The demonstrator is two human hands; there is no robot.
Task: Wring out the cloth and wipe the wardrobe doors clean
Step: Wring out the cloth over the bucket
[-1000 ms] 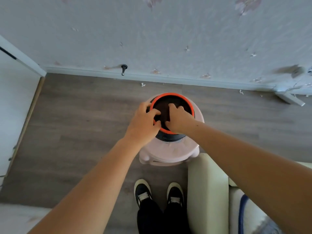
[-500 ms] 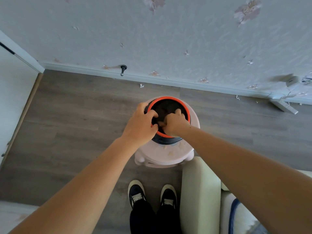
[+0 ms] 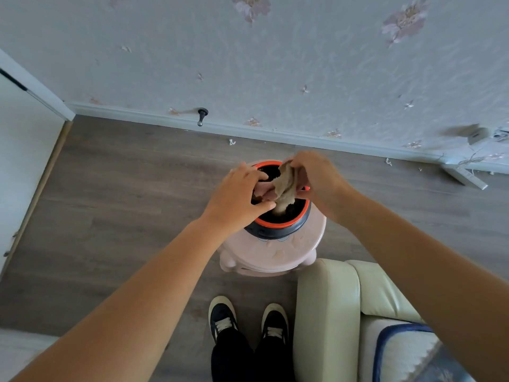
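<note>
1. Your forearms reach forward and down, converging over the pink stool [image 3: 275, 257].
2. A black basin [image 3: 286, 224] with an orange rim sits on it.
3. Your left hand [image 3: 237, 199] is at the basin's left edge, fingers curled round the cloth [image 3: 285, 186].
4. Your right hand [image 3: 316, 177] is raised over the far rim, fingers pinching the cloth's top.
5. The cloth hangs bunched between both hands, its tail in the basin.

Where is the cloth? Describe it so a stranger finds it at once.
By the flowered wall, a pink stool carries a black bucket with an orange rim. Over its mouth the left hand and right hand grip the cloth. It is the only limp, tan-and-pink thing there.
</note>
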